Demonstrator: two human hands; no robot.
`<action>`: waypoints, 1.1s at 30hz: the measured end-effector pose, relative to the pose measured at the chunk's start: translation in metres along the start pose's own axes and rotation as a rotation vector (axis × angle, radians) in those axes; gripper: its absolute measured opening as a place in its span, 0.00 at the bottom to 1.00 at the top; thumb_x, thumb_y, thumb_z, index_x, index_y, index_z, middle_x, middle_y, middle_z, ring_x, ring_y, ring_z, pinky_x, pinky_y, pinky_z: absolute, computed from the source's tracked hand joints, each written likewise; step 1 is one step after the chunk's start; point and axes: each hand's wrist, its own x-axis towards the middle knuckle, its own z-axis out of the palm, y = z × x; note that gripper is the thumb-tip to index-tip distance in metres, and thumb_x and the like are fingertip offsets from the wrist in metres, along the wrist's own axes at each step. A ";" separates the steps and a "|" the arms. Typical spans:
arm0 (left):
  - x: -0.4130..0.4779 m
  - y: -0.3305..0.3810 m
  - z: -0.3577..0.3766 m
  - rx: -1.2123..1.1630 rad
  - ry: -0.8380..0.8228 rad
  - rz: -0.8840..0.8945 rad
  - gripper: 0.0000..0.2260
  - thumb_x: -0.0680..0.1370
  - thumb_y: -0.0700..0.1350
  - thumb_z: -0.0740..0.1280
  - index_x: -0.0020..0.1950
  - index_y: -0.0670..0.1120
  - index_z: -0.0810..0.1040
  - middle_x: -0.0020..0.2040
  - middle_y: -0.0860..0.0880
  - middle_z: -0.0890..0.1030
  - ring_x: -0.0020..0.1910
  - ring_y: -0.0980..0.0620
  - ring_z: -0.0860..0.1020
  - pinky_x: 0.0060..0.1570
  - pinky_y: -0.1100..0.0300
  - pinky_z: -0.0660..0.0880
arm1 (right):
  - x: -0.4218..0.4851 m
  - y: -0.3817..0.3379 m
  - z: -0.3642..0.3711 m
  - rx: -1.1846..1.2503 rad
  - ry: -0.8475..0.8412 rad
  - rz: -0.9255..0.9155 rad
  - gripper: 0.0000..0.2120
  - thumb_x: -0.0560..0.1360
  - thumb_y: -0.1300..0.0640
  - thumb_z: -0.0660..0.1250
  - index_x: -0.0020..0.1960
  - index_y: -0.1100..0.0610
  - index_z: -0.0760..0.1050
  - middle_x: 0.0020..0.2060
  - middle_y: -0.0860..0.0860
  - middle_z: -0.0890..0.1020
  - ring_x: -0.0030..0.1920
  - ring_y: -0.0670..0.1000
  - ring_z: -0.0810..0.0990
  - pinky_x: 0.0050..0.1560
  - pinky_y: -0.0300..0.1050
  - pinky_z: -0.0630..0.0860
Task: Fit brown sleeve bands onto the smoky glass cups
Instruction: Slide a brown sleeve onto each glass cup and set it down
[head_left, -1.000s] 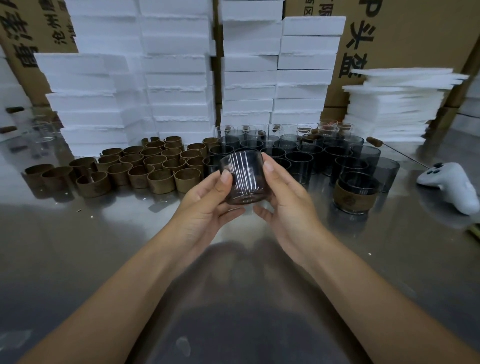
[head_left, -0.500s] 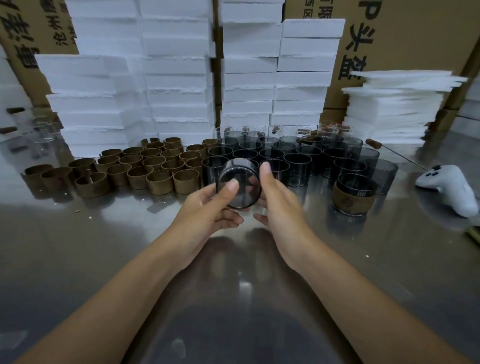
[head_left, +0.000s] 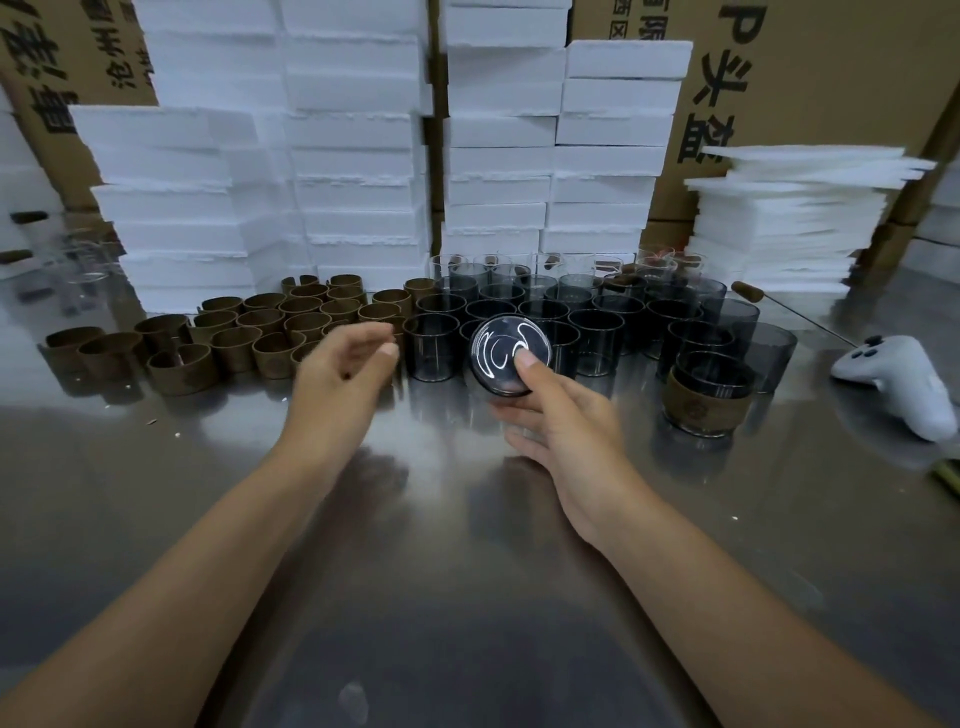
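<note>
My right hand (head_left: 558, 415) grips a smoky glass cup (head_left: 501, 356) above the steel table, tipped so its round base faces me, thumb pressed on the base. My left hand (head_left: 343, 371) is apart from the cup, empty, fingers loosely spread, hovering just in front of the cluster of brown sleeve bands (head_left: 265, 327) at the left. Several bare smoky cups (head_left: 592, 317) stand in rows behind the held one. One cup wearing a brown sleeve (head_left: 706, 400) stands alone at the right.
Stacks of white foam blocks (head_left: 358, 171) rise behind the bands and cups, with foam sheets (head_left: 789, 218) at back right and cardboard boxes behind. A white game controller (head_left: 898, 384) lies at the right edge. A thin brown-tipped stick (head_left: 789, 312) lies behind it.
My left hand has let go of the cup and moved left toward the bands. The cup, now only in my right hand, has tipped further until its base faces me.
</note>
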 end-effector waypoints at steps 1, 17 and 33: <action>0.004 -0.004 -0.006 0.034 0.040 0.002 0.08 0.78 0.43 0.66 0.51 0.57 0.78 0.53 0.56 0.80 0.53 0.61 0.77 0.56 0.62 0.73 | 0.000 0.001 0.000 -0.001 -0.008 0.001 0.17 0.72 0.45 0.70 0.53 0.56 0.80 0.48 0.52 0.85 0.51 0.50 0.84 0.51 0.43 0.78; 0.010 -0.027 -0.017 0.739 -0.156 0.102 0.21 0.76 0.41 0.68 0.69 0.47 0.71 0.61 0.45 0.74 0.64 0.42 0.69 0.64 0.47 0.66 | 0.004 0.006 0.000 0.001 -0.015 0.002 0.16 0.71 0.43 0.70 0.51 0.54 0.81 0.44 0.49 0.86 0.49 0.49 0.84 0.54 0.44 0.78; -0.020 0.023 0.021 0.139 -0.077 0.425 0.08 0.75 0.47 0.67 0.46 0.61 0.75 0.60 0.66 0.70 0.67 0.51 0.72 0.64 0.47 0.71 | 0.004 0.004 0.003 0.097 0.040 0.022 0.15 0.73 0.53 0.71 0.55 0.61 0.76 0.34 0.47 0.77 0.33 0.41 0.74 0.44 0.39 0.75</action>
